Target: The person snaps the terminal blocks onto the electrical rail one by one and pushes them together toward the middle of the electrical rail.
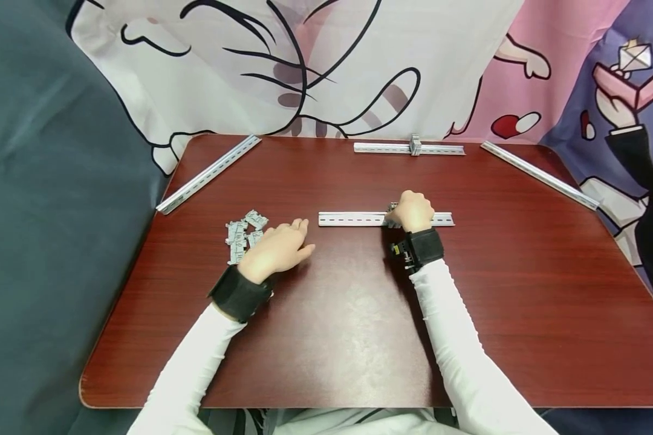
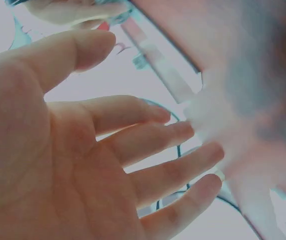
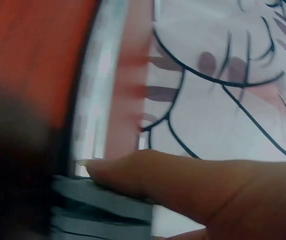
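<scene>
A slotted metal DIN rail [image 1: 350, 219] lies crosswise near the middle of the table. My right hand [image 1: 413, 211] is over its right half, gripping a grey terminal block [image 3: 102, 212] at the rail; the thumb [image 3: 183, 185] presses on its top in the right wrist view. Whether the block is latched to the rail is hidden. My left hand [image 1: 274, 248] holds nothing, its fingers extended and spread in the left wrist view. Just to its left, several loose grey terminal blocks [image 1: 236, 238] lie in a group, partly covered by the hand.
Another DIN rail [image 1: 381, 148] lies along the table's far edge, bearing a grey block [image 1: 415, 145]. One slanted rail [image 1: 209, 175] lies at the far left, another [image 1: 539, 175] at the far right. A printed cloth [image 1: 223, 72] hangs behind the brown table [image 1: 332, 350].
</scene>
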{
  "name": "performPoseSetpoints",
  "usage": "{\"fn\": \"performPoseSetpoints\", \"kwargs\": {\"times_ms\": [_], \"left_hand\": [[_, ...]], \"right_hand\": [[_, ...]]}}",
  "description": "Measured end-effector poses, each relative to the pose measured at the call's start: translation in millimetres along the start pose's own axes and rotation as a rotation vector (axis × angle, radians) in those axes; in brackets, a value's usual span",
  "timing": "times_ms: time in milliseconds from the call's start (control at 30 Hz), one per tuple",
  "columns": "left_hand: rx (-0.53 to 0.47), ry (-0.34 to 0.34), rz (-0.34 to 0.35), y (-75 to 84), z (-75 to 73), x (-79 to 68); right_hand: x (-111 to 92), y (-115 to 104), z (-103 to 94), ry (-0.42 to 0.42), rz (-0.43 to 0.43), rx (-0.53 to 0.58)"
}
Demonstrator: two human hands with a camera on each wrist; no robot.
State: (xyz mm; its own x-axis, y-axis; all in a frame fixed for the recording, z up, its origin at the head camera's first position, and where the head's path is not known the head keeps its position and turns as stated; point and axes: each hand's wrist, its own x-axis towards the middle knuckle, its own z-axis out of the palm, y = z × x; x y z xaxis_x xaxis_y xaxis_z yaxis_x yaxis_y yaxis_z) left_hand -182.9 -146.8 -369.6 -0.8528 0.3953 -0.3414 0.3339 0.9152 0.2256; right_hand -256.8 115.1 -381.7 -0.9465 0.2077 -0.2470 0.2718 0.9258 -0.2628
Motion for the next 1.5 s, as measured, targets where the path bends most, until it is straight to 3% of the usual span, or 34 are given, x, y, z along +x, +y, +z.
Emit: {"fn": "performPoseSetpoints", "kwargs": {"times_ms": [133,267,600,733,867,1133,1500], "left_hand": [[-0.031,0.011,0.043,-9.3,-1.1,-20.1],[-0.057,0.026,0.067,-15.9,5.2,-33.5],[-0.104,0.048,0.11,-13.9,15.4,-59.9],[-0.133,0.021,0.083,-17.3,26.1,-69.3],[-0.143,0.05,0.052,-21.6,36.7,-78.5],[-0.211,-0.008,0.058,-23.7,46.2,-84.9],[-0.155,0.05,0.059,-17.6,52.9,-79.3]], "right_hand": [[3.7,-0.3,6.8,0.046,0.006,0.014],[6.7,-2.6,7.9,0.04,-0.003,0.019],[11.4,1.2,2.9,0.018,-0.015,0.022],[12.9,5.0,3.3,0.021,-0.017,0.018],[17.1,8.2,3.0,0.026,-0.023,0.009],[30.5,15.3,-1.3,0.059,-0.014,0.0],[52.7,25.5,-12.3,0.062,0.031,-0.001]]}}
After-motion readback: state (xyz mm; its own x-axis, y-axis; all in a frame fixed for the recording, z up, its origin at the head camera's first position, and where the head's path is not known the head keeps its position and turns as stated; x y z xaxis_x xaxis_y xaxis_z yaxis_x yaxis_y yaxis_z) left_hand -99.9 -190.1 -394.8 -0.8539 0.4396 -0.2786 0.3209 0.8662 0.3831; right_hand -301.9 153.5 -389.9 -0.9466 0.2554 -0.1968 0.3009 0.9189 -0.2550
